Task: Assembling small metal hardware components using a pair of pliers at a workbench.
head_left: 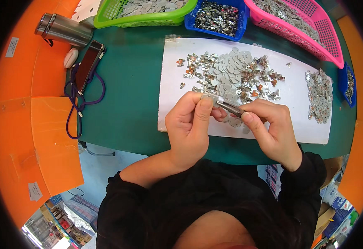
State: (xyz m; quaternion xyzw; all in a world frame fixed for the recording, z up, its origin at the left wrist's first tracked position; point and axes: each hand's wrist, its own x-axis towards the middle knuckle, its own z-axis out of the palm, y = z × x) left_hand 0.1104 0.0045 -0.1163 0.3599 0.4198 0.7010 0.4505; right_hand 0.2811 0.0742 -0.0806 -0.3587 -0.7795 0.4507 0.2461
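Both sets of fingers are grasping something: the thumb and forefinger of the left hand (191, 124) pinch a small, flat, pale-grey plate (209, 97), while those of the right hand (274, 124) grip a slim, dark-silver metal hand tool (231, 108) near its rear end. The telling relation is between plate and tool. The tool's long axis slants from the right fingertips leftward and a little away from the body, with its narrow tip at the plate's right side; whether the tip bites on the plate or only lies against it cannot be told. The plate is thus left of the right fingers and slightly farther out, and the left hand is the nearer one, its thumb covering part of it.

Just beyond the hands, a heap of light-grey flat metal plates (233, 68) spreads over a white rectangular board (295, 83), between two scatters of small shiny metal fittings, the left one (194, 66) and the right one (254, 81). Farther right is a separate pile of silvery pieces (319, 97). Beneath everything lies the green worktop (123, 70).
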